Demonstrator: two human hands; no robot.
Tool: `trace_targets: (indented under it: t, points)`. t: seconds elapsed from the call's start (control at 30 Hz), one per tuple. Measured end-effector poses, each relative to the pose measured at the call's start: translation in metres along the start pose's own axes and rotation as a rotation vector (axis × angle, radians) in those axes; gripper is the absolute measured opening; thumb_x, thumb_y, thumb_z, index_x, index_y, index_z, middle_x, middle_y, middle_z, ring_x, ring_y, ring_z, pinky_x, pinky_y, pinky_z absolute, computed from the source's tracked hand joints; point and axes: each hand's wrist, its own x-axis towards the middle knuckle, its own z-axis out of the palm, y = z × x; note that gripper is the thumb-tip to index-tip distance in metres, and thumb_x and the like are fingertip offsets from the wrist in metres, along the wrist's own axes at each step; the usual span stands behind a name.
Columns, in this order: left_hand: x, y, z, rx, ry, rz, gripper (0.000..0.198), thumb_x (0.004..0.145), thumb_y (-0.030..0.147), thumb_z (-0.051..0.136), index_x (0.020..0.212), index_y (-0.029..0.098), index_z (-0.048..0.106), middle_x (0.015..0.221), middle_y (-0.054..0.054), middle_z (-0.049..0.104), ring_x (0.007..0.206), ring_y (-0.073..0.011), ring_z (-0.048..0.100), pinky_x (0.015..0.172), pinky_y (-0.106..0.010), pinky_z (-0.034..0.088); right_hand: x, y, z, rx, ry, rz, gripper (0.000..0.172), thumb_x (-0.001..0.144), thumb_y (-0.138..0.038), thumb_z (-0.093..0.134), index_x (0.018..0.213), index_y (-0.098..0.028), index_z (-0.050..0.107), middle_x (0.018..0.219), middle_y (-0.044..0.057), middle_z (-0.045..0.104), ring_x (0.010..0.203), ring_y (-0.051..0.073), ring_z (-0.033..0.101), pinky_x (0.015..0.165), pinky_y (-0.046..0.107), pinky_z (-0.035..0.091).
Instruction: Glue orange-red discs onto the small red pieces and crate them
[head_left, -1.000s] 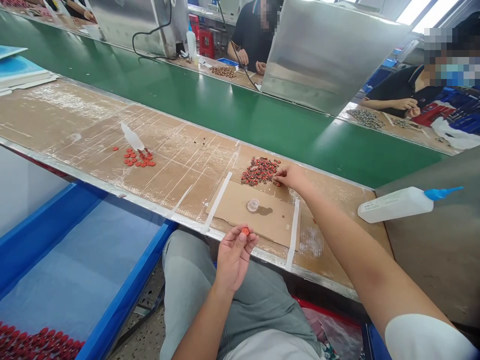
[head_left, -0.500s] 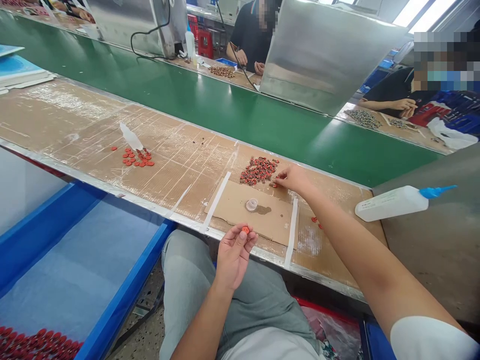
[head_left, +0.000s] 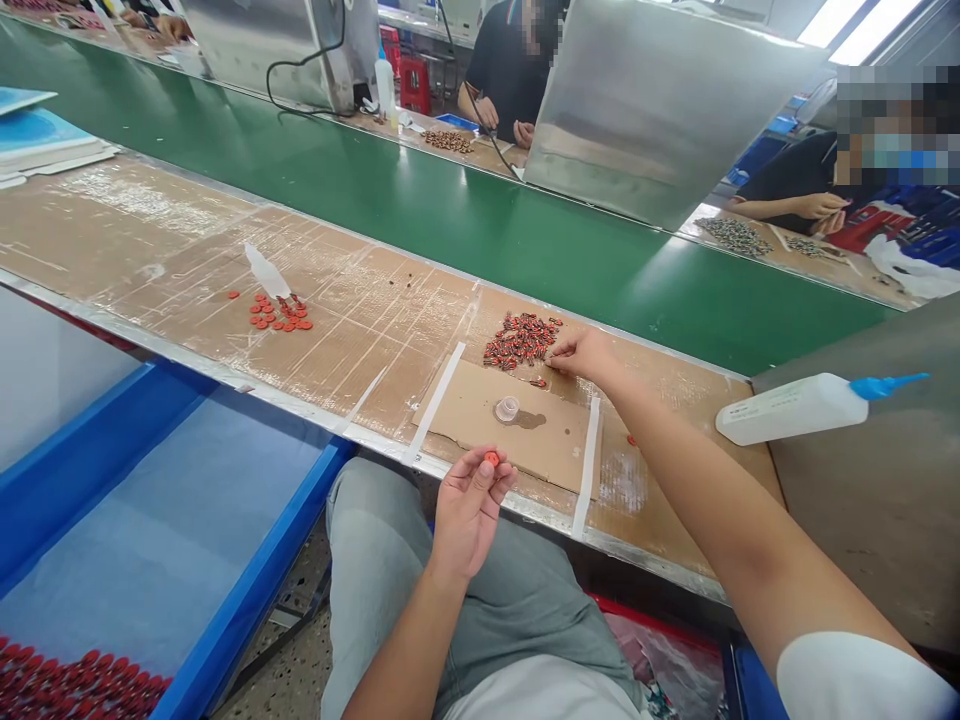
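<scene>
Between the thumb and fingers of my left hand [head_left: 471, 505] is a small red button-like disc [head_left: 491, 458], held above the table's front edge. My right hand [head_left: 581, 358] reaches to the right side of a pile of small red-and-dark pieces [head_left: 521, 340]. Its thumb and forefinger are pinched together at the pile's edge; whatever is between them is too small to make out. One loose piece [head_left: 538, 383] lies just below the pile. Nearer me, a small clear cup [head_left: 507, 408] stands on a taped cardboard sheet [head_left: 480, 425].
A white bottle with a blue nozzle [head_left: 795, 408] lies tilted against a metal panel at right. Red discs [head_left: 281, 322] and a white pouch [head_left: 266, 270] lie at left. Beyond runs a green belt [head_left: 420, 205]; co-workers sit across it. A blue tray [head_left: 247, 560] holds more red discs.
My right hand has shifted slightly along the pile's edge, and a loose piece now lies apart below the pile. My left hand keeps its hold on the red disc. The view shifts slightly.
</scene>
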Motion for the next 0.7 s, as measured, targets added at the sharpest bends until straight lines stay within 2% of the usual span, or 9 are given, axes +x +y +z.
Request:
trace_targets:
  t: [0.1, 0.23, 0.37, 0.5, 0.7]
  points:
    - [0.000, 0.000, 0.000, -0.003, -0.002, -0.003, 0.015, 0.081, 0.018, 0.069, 0.095, 0.016, 0.070, 0.093, -0.003, 0.070, 0.081, -0.0081, 0.066, 0.089, -0.026, 0.053, -0.003, -0.005, 0.004, 0.017, 0.030, -0.009, 0.019, 0.068, -0.033, 0.075, 0.078, -0.018, 0.074, 0.065, 0.003, 0.071, 0.061, 0.015, 0.065, 0.059, 0.023, 0.048]
    - [0.000, 0.001, -0.001, 0.001, -0.003, -0.002, 0.015, 0.081, 0.019, 0.070, 0.096, 0.016, 0.070, 0.093, -0.003, 0.070, 0.081, -0.0083, 0.066, 0.089, -0.027, 0.053, -0.008, -0.011, 0.003, 0.019, 0.072, -0.027, 0.023, 0.079, -0.039, 0.062, 0.079, -0.019, 0.074, 0.062, 0.003, 0.070, 0.059, 0.015, 0.064, 0.058, 0.026, 0.047]
    - [0.000, 0.001, -0.001, 0.004, -0.008, 0.002, 0.015, 0.081, 0.019, 0.069, 0.096, 0.016, 0.070, 0.093, -0.002, 0.070, 0.082, -0.0087, 0.066, 0.090, -0.027, 0.053, -0.011, -0.015, 0.003, -0.011, 0.108, -0.043, 0.021, 0.075, -0.040, 0.067, 0.078, -0.020, 0.074, 0.067, 0.003, 0.071, 0.061, 0.016, 0.063, 0.058, 0.027, 0.044]
    - [-0.001, 0.001, 0.000, 0.000, -0.017, -0.001, 0.014, 0.081, 0.019, 0.069, 0.096, 0.016, 0.070, 0.092, -0.001, 0.070, 0.082, -0.0082, 0.066, 0.090, -0.027, 0.053, -0.009, -0.016, 0.005, -0.036, 0.065, -0.061, 0.018, 0.068, -0.037, 0.074, 0.075, -0.021, 0.074, 0.070, 0.002, 0.072, 0.062, 0.015, 0.062, 0.056, 0.025, 0.043]
    - [-0.001, 0.003, -0.001, -0.003, 0.000, 0.012, 0.015, 0.080, 0.020, 0.071, 0.095, 0.016, 0.070, 0.093, -0.003, 0.070, 0.081, -0.0084, 0.066, 0.090, -0.027, 0.053, -0.004, -0.007, -0.002, -0.103, -0.042, -0.006, 0.012, 0.067, -0.030, 0.075, 0.068, -0.018, 0.073, 0.061, 0.003, 0.069, 0.058, 0.014, 0.062, 0.055, 0.023, 0.047]
